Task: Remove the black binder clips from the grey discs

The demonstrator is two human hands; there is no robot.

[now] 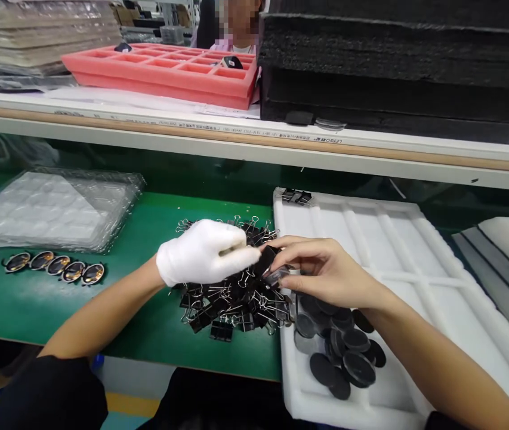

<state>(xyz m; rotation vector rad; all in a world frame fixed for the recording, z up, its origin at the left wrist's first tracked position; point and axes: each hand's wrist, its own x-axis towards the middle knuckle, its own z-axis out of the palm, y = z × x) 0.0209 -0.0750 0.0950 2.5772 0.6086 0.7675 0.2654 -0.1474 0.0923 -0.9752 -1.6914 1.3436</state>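
My left hand [207, 254], in a white glove, is closed in a pinch, its fingertips at the left side of a black binder clip [268, 261]. My bare right hand [317, 266] grips the same clip between thumb and fingers, with a small glossy piece at its lower edge that I cannot make out. Beneath both hands spreads a heap of black binder clips [222, 304] with silver wire handles. Right of the heap, below my right wrist, dark round discs [357, 367] lie loosely piled in a white foam tray [397, 245].
Five or several round gold-tinted pieces [58, 266] lie in a row at left, before stacked clear plastic trays [52, 209]. A shelf [218, 134] crosses above the green table [147, 310], bearing a pink foam tray [160, 74] and black foam blocks [397, 65]. A person [236, 30] sits beyond.
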